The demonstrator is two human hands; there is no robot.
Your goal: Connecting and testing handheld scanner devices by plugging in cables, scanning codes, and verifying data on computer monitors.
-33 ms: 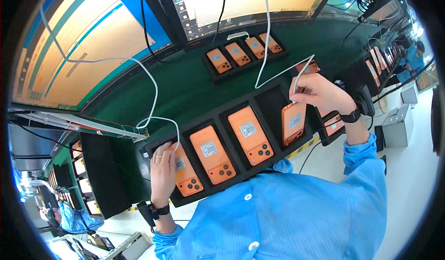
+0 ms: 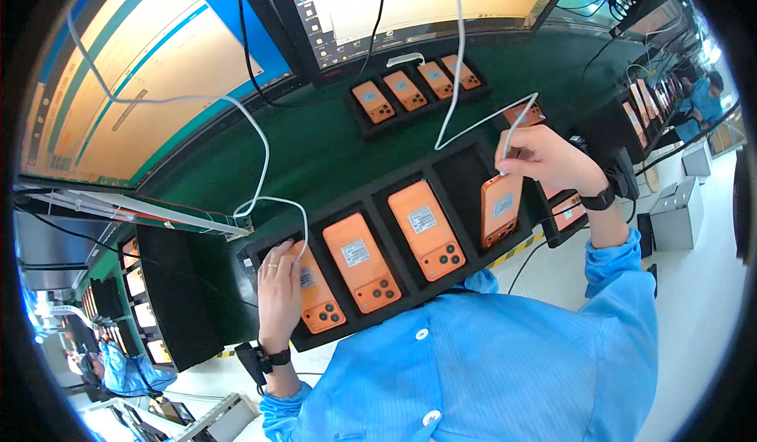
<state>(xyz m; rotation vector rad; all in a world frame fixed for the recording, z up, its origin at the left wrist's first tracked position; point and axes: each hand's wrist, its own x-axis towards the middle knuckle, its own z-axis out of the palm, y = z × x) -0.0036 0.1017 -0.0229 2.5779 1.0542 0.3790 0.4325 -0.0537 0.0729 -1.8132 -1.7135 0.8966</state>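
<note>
A black tray (image 2: 388, 225) in front of me holds orange phones with their camera sides up and white labels on them. My right hand (image 2: 536, 158) pinches the end of a white cable (image 2: 505, 138) at the edge of the rightmost phone (image 2: 501, 205), which is tilted in its slot. At the tray's left end, my left hand (image 2: 277, 292) lies over the upper part of the leftmost phone (image 2: 322, 304). A second white cable (image 2: 304, 225) runs down to its fingers; its tip is hidden. Between them lie two phones, one left (image 2: 359, 261) and one right (image 2: 426, 225).
A smaller-looking tray (image 2: 371, 132) of orange phones sits farther back, below a large monitor (image 2: 426, 8). Another monitor (image 2: 158, 71) stands at left. Black racks with phones (image 2: 146, 316) flank the green bench (image 2: 205, 146). Co-workers in blue (image 2: 130, 371) appear at both sides.
Both hands have shifted very slightly to the right, and the right-hand cable has moved a little with them. The trays and the middle phones look unmoved.
</note>
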